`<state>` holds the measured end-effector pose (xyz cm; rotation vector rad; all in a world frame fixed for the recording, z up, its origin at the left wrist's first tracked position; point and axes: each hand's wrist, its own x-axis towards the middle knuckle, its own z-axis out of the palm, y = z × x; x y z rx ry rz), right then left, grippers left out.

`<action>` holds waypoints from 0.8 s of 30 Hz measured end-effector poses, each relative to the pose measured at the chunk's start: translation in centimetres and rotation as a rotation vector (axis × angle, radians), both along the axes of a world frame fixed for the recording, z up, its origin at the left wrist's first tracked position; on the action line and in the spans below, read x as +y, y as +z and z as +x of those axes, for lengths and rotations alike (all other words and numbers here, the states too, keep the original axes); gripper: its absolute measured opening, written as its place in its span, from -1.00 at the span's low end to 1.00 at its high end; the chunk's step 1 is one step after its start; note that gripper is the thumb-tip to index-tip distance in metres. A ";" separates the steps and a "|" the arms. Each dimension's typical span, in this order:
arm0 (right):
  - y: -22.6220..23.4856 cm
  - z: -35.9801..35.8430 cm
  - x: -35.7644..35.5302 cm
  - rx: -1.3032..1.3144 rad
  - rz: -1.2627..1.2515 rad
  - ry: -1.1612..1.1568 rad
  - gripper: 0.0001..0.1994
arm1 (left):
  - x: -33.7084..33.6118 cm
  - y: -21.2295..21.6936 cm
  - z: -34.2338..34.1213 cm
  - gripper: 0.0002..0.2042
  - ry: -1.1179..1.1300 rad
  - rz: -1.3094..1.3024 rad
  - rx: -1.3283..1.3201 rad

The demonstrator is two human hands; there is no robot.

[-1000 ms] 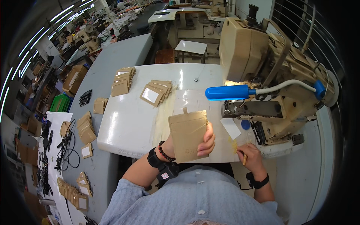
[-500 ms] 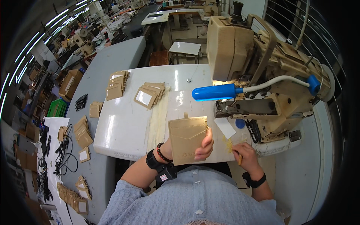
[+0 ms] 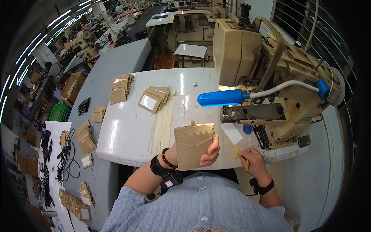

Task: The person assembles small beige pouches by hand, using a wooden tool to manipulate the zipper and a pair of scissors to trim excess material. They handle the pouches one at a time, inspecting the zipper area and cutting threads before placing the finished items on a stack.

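Close in, the left hand is curled shut around a tan leather card holder, thumb behind, fingers wrapped over its right edge, lifting it upright just above the near edge of the white surface; it looks light and thin, stiff enough to hold its shape yet likely to flex, so gripping along the stitched edge seems safest. Beside it, the right hand is pinched closed on a small yellowish stick-like tool, resting on the surface near a white slip. Further out, the blue lamp and the beige sewing machine; beyond, stacks of tan pieces
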<state>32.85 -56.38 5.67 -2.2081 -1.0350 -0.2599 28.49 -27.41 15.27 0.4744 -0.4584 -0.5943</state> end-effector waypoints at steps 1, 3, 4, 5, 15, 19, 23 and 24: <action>0.0 0.0 0.0 -0.004 0.004 0.000 -0.77 | 0.0 0.0 0.0 -0.47 0.000 0.002 0.003; 0.0 0.1 0.1 -0.010 0.007 0.000 -0.78 | 0.1 0.0 0.1 -0.47 -0.001 0.010 0.001; 0.0 0.1 0.1 -0.014 0.006 0.001 -0.78 | 0.1 0.0 0.1 -0.47 -0.002 0.014 0.000; 0.0 0.1 0.1 -0.017 0.004 0.001 -0.78 | 0.1 0.0 0.1 -0.47 -0.002 0.016 -0.002; 0.1 0.1 0.1 -0.015 0.016 0.009 -0.76 | 0.2 -0.2 0.1 -0.46 0.007 0.027 0.001; -0.1 0.1 0.0 -0.013 0.016 0.002 -0.75 | 0.6 -0.8 0.2 -0.27 0.012 0.092 0.010; -0.3 0.0 0.0 -0.008 0.010 -0.006 -0.75 | 0.6 -0.8 0.2 -0.23 -0.003 0.061 0.029; -0.2 0.0 0.0 -0.009 0.009 -0.005 -0.75 | 0.7 -0.9 0.2 -0.22 0.002 0.068 0.035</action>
